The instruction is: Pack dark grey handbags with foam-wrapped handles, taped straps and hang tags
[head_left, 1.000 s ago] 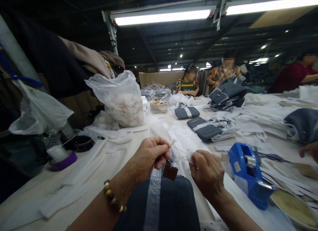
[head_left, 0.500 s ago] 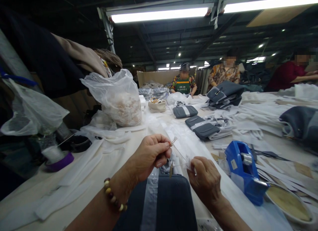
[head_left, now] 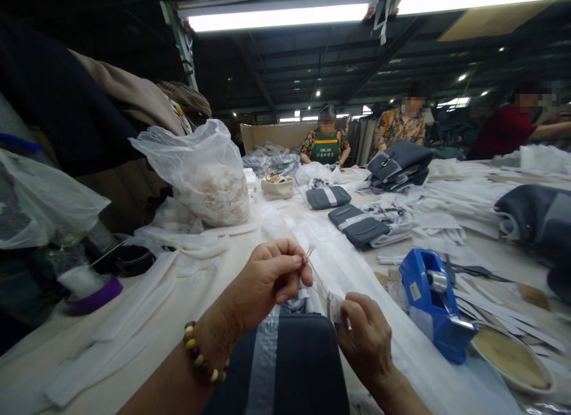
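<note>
My left hand, with a beaded bracelet at the wrist, pinches a thin looped string between thumb and fingers. From there the string slants down to a small white tag. Thumb and fingers of my right hand close on that tag. Below both hands lies a dark blue-grey bag with a strip of clear or whitish wrap around it. Part of the bag is hidden behind my left forearm.
A blue tape dispenser stands at the right beside a round dish. Wrapped dark bags lie farther back. A clear plastic sack stands at the back left. Co-workers work across the table.
My right hand has moved slightly down, and the white tag shows more plainly. My left hand keeps its pinch on the string. The whole view has shifted a little.
</note>
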{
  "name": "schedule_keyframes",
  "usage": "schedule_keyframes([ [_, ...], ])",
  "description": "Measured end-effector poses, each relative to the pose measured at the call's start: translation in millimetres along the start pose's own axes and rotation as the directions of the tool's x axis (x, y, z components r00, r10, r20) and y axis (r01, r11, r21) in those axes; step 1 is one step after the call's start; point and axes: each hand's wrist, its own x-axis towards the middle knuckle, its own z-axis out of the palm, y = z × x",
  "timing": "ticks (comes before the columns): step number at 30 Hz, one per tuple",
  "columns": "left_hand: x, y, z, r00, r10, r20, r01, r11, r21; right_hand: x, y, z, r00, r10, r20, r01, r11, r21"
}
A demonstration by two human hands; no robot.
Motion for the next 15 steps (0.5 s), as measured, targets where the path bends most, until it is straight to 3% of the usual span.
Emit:
schedule_keyframes([
  [5,0.0,-5.2,-3.0,0.999,-0.039,-0.018,0.038,0.999,-0.009,-4.4,8.3,-1.6,0.999,-0.038,0.038,0.037,0.999,0.026],
  [9,2.4,-10.0,-3.2,0.999,-0.047,-0.006,0.047,0.999,-0.015,-10.9,11.1,-1.6,0.992,-0.006,0.123,-0.001,0.998,0.058],
  [15,4.9,-13.3,-4.7,0.999,-0.045,-0.024,0.044,0.999,-0.007,-13.4,8.2,-7.9,0.987,0.029,0.157,-0.040,0.997,0.070],
])
